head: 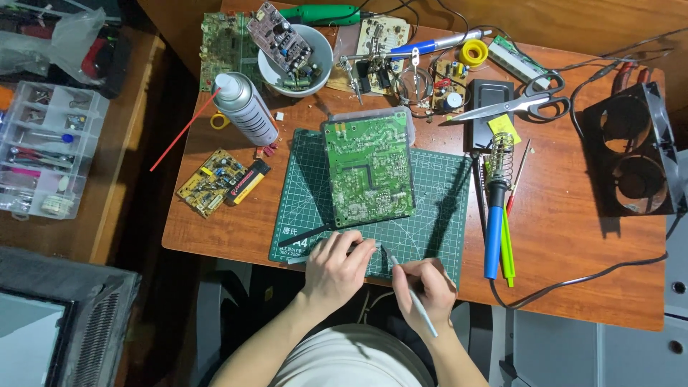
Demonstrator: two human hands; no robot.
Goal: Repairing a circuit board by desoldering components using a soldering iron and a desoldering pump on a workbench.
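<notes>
Head view: the left hand (337, 269) has its fingers curled on something small and dark at the green cutting mat (437, 179) edge. The right hand (424, 287) pinches a slim tool (414, 299). Beyond both lies a green circuit board (368, 168). Further off, a white bowl (321, 64) holds another board (281, 37).

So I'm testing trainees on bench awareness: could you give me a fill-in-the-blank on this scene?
1. The green circuit board lies on a green cutting ____.
2. The right hand holds a thin ____ tool.
3. The scissors lie ____.
4. The white bowl holds a circuit ____.

Missing: mat; white; open; board
</notes>
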